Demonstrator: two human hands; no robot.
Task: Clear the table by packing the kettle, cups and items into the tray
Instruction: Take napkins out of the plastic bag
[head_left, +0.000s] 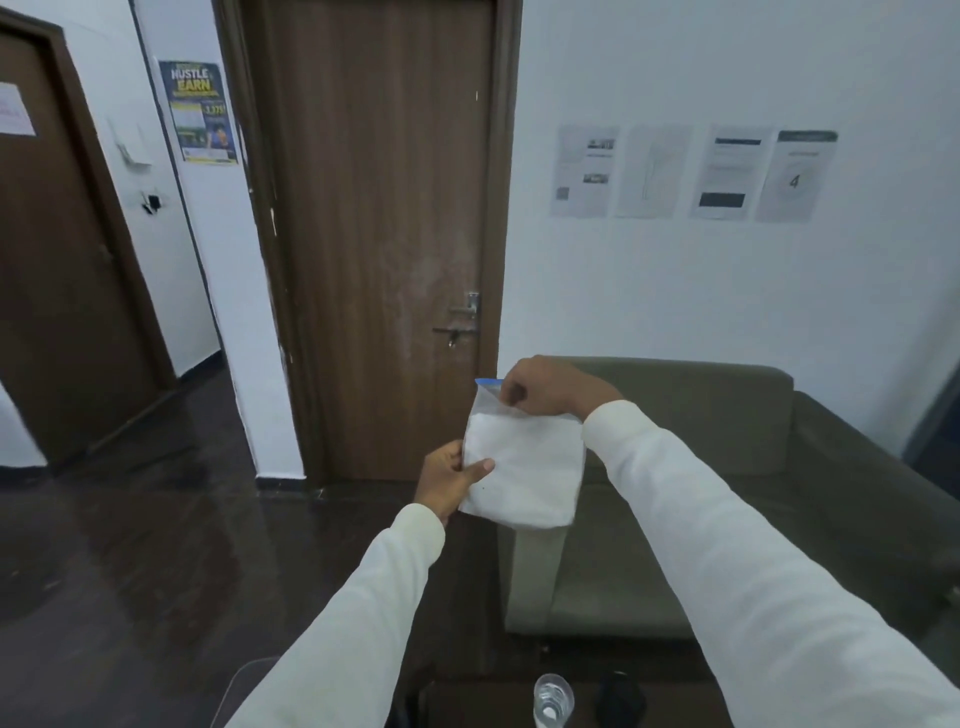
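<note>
I hold a clear zip bag (524, 462) with a blue strip along its top and white contents, raised in front of me at chest height. My left hand (449, 480) grips its lower left edge, thumb across the front. My right hand (543, 387) pinches the top edge at the blue strip. At the bottom edge of the view a clear glass cup (554, 699) stands on the dark table (467, 701), with a dark rounded object (621, 699) just right of it. The tray and the kettle are out of view.
An olive-green sofa (727, 493) stands ahead on the right against a white wall with several papers taped up. A closed brown door (379, 234) is straight ahead, another door at the far left. The floor is dark and glossy.
</note>
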